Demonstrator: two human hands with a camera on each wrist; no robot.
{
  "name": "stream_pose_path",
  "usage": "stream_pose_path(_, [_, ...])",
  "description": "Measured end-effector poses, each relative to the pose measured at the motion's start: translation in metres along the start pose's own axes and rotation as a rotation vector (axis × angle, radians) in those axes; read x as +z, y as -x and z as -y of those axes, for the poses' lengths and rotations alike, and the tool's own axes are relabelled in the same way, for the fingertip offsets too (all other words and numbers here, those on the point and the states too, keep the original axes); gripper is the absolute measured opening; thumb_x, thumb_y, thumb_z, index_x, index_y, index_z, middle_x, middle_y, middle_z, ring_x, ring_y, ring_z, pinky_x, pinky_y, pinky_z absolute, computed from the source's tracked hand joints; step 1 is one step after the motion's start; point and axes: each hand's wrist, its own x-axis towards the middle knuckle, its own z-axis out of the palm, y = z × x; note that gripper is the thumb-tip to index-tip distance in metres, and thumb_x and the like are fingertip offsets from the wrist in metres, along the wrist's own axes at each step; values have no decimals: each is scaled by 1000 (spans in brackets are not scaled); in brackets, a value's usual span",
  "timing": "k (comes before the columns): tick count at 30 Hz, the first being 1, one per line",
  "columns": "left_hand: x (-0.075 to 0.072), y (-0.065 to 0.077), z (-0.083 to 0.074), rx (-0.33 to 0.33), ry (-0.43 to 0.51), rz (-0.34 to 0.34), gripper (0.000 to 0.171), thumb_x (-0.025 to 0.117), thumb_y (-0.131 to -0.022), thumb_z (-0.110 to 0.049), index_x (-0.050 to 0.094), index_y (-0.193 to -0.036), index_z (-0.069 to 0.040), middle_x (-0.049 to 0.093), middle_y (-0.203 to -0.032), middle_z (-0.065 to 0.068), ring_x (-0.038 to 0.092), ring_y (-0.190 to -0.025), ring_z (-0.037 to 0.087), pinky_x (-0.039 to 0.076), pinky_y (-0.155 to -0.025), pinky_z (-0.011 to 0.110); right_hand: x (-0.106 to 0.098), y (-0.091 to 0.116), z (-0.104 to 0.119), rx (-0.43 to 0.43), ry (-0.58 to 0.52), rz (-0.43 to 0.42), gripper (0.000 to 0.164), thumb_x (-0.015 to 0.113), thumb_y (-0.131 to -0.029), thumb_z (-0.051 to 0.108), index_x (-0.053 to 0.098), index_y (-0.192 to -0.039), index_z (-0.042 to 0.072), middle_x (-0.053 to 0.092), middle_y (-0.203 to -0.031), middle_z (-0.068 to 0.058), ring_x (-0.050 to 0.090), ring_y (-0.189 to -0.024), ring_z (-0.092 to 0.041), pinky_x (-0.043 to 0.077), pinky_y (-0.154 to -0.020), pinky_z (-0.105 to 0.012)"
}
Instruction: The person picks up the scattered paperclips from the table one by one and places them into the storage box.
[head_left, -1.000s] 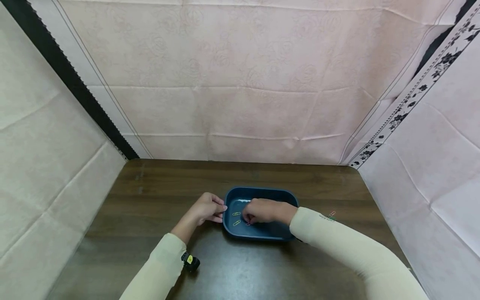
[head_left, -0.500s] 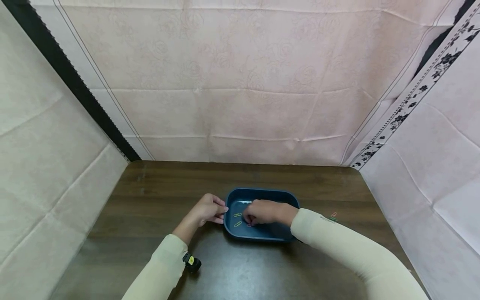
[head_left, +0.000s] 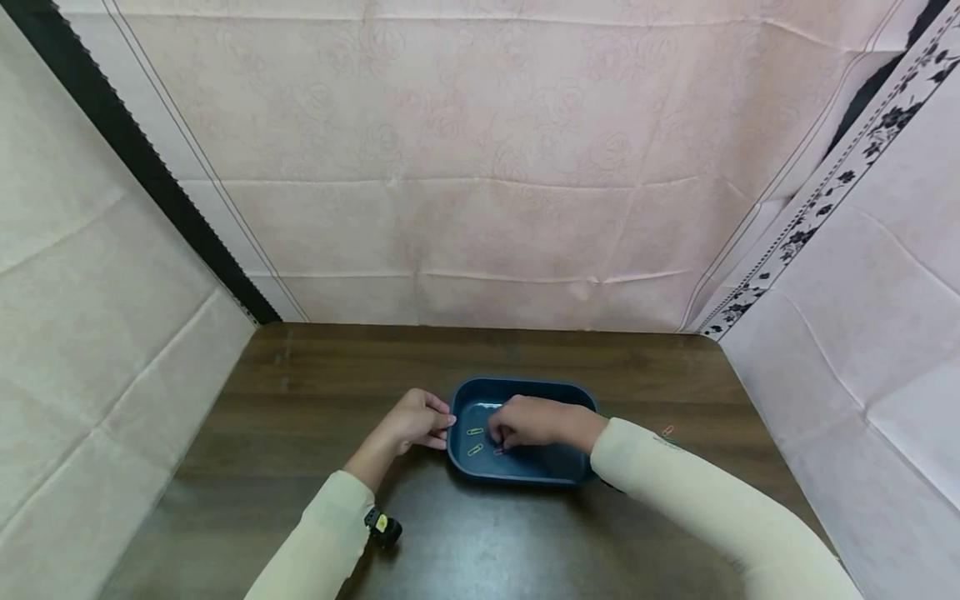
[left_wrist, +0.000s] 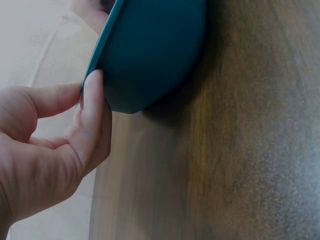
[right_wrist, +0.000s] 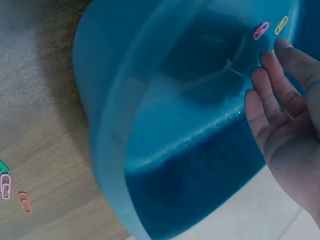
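Note:
A blue rectangular tray (head_left: 517,479) stands on the wooden table. My left hand (head_left: 420,421) pinches its left rim between thumb and fingers; the left wrist view shows the fingertips (left_wrist: 94,82) against the outer wall. My right hand (head_left: 528,421) is inside the tray, fingers loosely bent and pointing down toward its floor. Just beyond the right fingertips lies a pink paper clip (right_wrist: 261,30), apart from them in the right wrist view. A yellow paper clip (right_wrist: 281,25) is beside it. In the head view, two yellow clips (head_left: 475,450) lie left of the right hand.
Right of the tray, several paper clips rest on the table (head_left: 300,400): an orange clip (right_wrist: 25,202), a light pink clip (right_wrist: 5,186) and a green clip (right_wrist: 3,167). Pale cloth walls (head_left: 480,233) enclose the table's back and both sides.
My right hand has drawn back slightly to the right, and the pink clip shows a little more below its fingers. The left hand keeps its place at the rim.

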Motion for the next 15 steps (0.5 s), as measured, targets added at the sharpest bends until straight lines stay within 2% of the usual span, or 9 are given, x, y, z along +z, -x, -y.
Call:
stream_pose_path(4, [0, -2, 1, -4, -4, -5, 21, 68, -99, -7, 62, -116, 4, 66, -99, 19, 69, -71, 22, 66, -70, 34, -2, 6, 0, 6, -1, -20, 9, 71, -99, 15, 70, -107, 18, 68, -95, 9, 60, -81, -1, 55, -75, -16])
stream_pose_path(10, [1, -2, 1, -6, -11, -12, 21, 69, -99, -7, 61, -116, 4, 65, -99, 19, 69, -73, 22, 66, -70, 35, -3, 16, -1, 23, -56, -53, 14, 71, -99, 13, 70, -112, 15, 71, -104, 3, 61, -87, -2, 56, -81, -17])
stream_pose_path(15, [2, -2, 1, -3, -16, -15, 21, 69, -99, -7, 62, -116, 4, 65, -99, 19, 69, -74, 22, 66, -70, 35, -6, 28, 0, 24, -88, -103, 13, 71, -99, 12, 71, -111, 14, 72, -107, 1, 62, -91, -3, 57, -83, -19])
